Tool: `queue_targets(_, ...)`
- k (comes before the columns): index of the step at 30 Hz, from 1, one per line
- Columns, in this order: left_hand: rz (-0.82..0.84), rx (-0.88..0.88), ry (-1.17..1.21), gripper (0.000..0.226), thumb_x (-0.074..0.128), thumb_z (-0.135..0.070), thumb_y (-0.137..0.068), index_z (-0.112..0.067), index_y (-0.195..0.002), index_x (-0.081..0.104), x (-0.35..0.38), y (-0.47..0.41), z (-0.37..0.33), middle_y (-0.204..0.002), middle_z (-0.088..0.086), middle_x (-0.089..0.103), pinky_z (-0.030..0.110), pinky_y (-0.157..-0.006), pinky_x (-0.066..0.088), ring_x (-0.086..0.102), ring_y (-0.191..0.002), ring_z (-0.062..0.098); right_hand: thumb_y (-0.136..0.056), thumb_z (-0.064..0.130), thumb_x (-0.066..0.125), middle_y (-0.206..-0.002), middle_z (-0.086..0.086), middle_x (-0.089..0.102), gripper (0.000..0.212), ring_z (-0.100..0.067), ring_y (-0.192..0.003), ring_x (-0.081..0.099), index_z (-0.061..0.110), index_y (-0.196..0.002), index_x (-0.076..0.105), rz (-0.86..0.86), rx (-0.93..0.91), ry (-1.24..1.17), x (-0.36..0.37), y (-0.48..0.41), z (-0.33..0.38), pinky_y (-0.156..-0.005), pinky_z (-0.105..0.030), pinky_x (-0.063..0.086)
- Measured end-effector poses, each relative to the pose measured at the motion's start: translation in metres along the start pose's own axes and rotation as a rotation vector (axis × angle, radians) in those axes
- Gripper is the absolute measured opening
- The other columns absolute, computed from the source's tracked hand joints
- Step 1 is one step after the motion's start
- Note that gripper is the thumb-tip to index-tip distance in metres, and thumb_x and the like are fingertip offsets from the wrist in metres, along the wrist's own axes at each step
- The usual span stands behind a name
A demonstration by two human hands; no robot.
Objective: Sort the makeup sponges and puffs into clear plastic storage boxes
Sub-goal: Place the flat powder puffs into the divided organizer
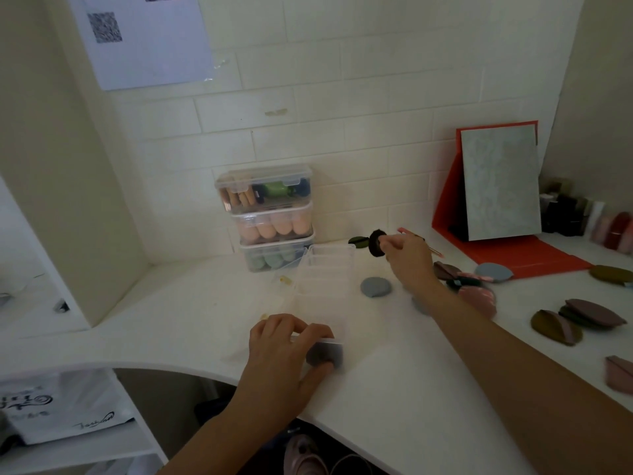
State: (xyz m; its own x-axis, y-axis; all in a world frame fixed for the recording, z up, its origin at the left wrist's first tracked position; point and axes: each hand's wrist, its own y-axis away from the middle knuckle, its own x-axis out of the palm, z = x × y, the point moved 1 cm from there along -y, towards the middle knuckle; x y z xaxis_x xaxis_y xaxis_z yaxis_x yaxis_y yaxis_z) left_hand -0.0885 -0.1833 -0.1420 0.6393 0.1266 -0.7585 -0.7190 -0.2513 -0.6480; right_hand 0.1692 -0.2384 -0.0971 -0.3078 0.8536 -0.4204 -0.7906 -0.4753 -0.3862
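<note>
Left hand gripped a grey puff, right hand pinched a dark puff — next, probably into the open box.

White counter carries a stack of boxes by the wall and an open box. Folding mirror stands far right. Loose puffs lie scattered right.

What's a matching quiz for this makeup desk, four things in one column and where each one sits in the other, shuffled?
Things:
1 peach sponges
2 green sponges
3 dark round puff
4 orange-backed mirror

Places:
A in the right hand
B bottom box of the stack
C back right of the desk
D middle box of the stack

Pairs: 1-D, 2-B, 3-A, 4-C.
</note>
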Motion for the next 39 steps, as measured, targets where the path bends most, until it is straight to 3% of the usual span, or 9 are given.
queue_targets(3,-0.007,0.001,-0.001,0.029,0.05,-0.05,-0.073,-0.04,-0.101,0.049,0.0,0.0,0.0,-0.085,-0.013,0.053,0.032,-0.08,0.038,0.039,-0.088,0.004,-0.089,0.011,0.061,-0.076,0.002,0.061,0.018,-0.001,-0.047,0.052,0.009,-0.103,0.071,-0.022,-0.039,-0.22,-0.012,0.002,0.025,-0.051,-0.017,0.042)
queue_targets(5,-0.006,0.0,0.002,0.029,0.051,-0.05,-0.073,-0.04,-0.101,0.049,0.001,0.0,0.0,-0.085,-0.012,0.053,0.032,-0.079,0.037,0.039,-0.088,0.004,-0.085,0.01,0.066,-0.071,0.004,0.063,0.011,-0.001,-0.05,0.055,0.014,-0.094,0.072,0.063,-0.092,-0.226,-0.022,0.005,0.047,-0.053,-0.015,0.044)
queue_targets(8,-0.003,0.004,0.004,0.029,0.051,-0.05,-0.073,-0.041,-0.101,0.049,0.001,0.0,0.0,-0.085,-0.013,0.052,0.032,-0.08,0.038,0.039,-0.088,0.005,-0.081,0.004,0.07,-0.067,0.0,0.064,0.007,-0.009,-0.055,0.061,0.009,-0.086,0.068,0.354,-0.144,-0.172,-0.037,0.016,0.08,-0.044,-0.009,0.041)
queue_targets(13,0.001,0.002,0.003,0.028,0.049,-0.051,-0.075,-0.04,-0.101,0.048,0.0,0.0,0.0,-0.086,-0.013,0.053,0.032,-0.079,0.039,0.039,-0.088,0.006,-0.079,-0.003,0.071,-0.091,-0.01,0.065,0.024,-0.018,-0.066,0.068,0.013,-0.088,0.055,0.709,-0.207,-0.097,-0.042,0.032,0.109,-0.06,-0.023,0.056)
queue_targets(22,0.01,-0.015,0.01,0.031,0.05,-0.052,-0.073,-0.039,-0.101,0.048,0.002,0.001,0.0,-0.09,-0.013,0.056,0.029,-0.078,0.036,0.039,-0.089,0.006,-0.079,0.01,0.073,-0.085,-0.001,0.069,0.019,-0.003,-0.055,0.064,0.02,-0.088,0.06,0.85,-0.351,0.312,-0.024,0.063,0.122,-0.05,-0.011,0.047)
queue_targets(26,0.01,-0.049,0.062,0.032,0.051,-0.053,-0.073,-0.036,-0.099,0.044,0.005,0.002,0.003,-0.092,-0.013,0.056,0.023,-0.079,0.025,0.041,-0.089,0.006,-0.08,0.012,0.071,-0.085,0.0,0.069,0.016,0.002,-0.05,0.059,0.02,-0.09,0.061,0.861,-0.429,0.434,-0.013,0.073,0.125,-0.045,-0.008,0.043)
queue_targets(31,-0.012,-0.039,0.035,0.031,0.052,-0.052,-0.072,-0.032,-0.094,0.045,0.008,0.002,0.004,-0.087,-0.011,0.055,0.026,-0.077,0.03,0.039,-0.085,0.007,-0.078,0.015,0.072,-0.078,0.008,0.062,0.017,-0.01,-0.077,0.062,0.017,-0.093,0.065,0.863,-0.603,0.621,-0.001,0.083,0.124,-0.055,-0.016,0.04)
queue_targets(34,-0.012,-0.038,0.042,0.03,0.052,-0.051,-0.073,-0.03,-0.093,0.047,0.007,0.002,0.003,-0.087,-0.011,0.054,0.024,-0.076,0.025,0.039,-0.084,0.007,-0.077,0.011,0.07,-0.078,0.005,0.062,0.017,-0.013,-0.077,0.062,0.013,-0.094,0.07,0.884,-0.629,0.707,0.003,0.087,0.124,-0.06,-0.018,0.044)
queue_targets(39,-0.029,-0.043,0.047,0.031,0.052,-0.05,-0.074,-0.026,-0.093,0.049,0.008,0.004,0.002,-0.089,-0.008,0.052,0.023,-0.08,0.024,0.039,-0.085,0.008,-0.08,0.002,0.06,-0.091,-0.008,0.07,0.023,-0.019,-0.077,0.063,0.01,-0.096,0.074,0.897,-0.653,0.792,0.006,0.092,0.126,-0.053,-0.015,0.038)
